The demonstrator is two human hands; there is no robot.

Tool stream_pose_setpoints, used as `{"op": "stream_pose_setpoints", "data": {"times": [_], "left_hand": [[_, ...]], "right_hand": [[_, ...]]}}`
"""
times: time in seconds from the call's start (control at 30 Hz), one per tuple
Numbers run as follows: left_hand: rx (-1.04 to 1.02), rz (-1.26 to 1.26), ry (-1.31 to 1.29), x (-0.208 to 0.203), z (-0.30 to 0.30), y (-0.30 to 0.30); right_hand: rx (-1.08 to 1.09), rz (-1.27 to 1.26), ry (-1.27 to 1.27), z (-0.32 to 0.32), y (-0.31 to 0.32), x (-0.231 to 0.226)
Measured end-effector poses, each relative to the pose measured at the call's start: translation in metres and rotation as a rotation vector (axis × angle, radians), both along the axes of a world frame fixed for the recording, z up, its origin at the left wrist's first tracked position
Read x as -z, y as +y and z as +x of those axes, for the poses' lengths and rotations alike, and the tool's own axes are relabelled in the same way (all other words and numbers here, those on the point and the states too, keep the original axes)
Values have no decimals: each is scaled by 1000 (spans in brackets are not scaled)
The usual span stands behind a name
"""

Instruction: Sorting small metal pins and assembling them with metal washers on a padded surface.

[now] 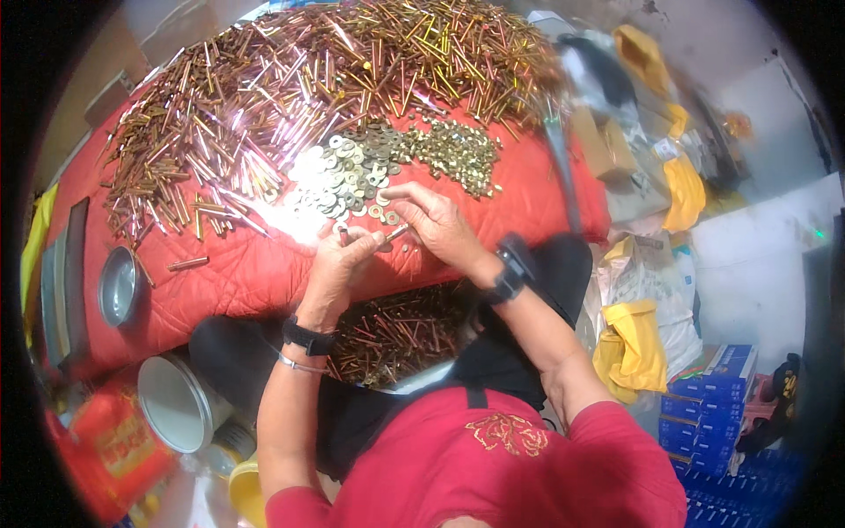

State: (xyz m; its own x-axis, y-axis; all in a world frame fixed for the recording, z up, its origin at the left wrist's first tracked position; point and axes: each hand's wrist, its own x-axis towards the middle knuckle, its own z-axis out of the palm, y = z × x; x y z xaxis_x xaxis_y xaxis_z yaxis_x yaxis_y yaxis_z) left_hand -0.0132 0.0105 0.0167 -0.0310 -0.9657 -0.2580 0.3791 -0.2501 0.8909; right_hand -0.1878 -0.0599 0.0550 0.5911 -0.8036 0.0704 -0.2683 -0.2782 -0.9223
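Observation:
My left hand [341, 264] is closed in a pinch around a short brass-coloured bolt [398, 232], whose end sticks out to the right past the thumb. My right hand [442, 231] comes in from the right, its thumb and lower fingers closed at that end of the bolt. The right forefinger reaches over the near side of a pile of flat ring washers [330, 189]. Small brass-coloured nuts [458, 157] lie heaped just beyond the right hand. A big mound of long metal bolts or sleeves [387, 62] covers the far part of the red padded cloth [238, 280].
A metal bowl [121, 286] sits on the cloth at the left, near a loose rod [188, 263]. Below the cloth's edge, between my legs, a container holds more rods [396, 343]. Left stands a pale bucket [172, 405]; right are yellow bags [634, 343] and blue boxes [704, 414].

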Motion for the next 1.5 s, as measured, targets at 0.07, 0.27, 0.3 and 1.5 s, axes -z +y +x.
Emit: {"op": "stream_pose_setpoints", "data": {"times": [0.07,0.27,0.3,1.5], "left_hand": [[-4,27,7,2,1,-1],[71,5,-60,-7,-2,-1],[99,-56,-123,-11,-4,3],[-64,-820,-1328,25,-4,-10]], "right_hand": [[98,-329,-48,4,1,1],[-60,60,-120,-13,-8,4],[-94,380,-136,-20,-10,-1],[275,353,-359,-56,-55,21]]}}
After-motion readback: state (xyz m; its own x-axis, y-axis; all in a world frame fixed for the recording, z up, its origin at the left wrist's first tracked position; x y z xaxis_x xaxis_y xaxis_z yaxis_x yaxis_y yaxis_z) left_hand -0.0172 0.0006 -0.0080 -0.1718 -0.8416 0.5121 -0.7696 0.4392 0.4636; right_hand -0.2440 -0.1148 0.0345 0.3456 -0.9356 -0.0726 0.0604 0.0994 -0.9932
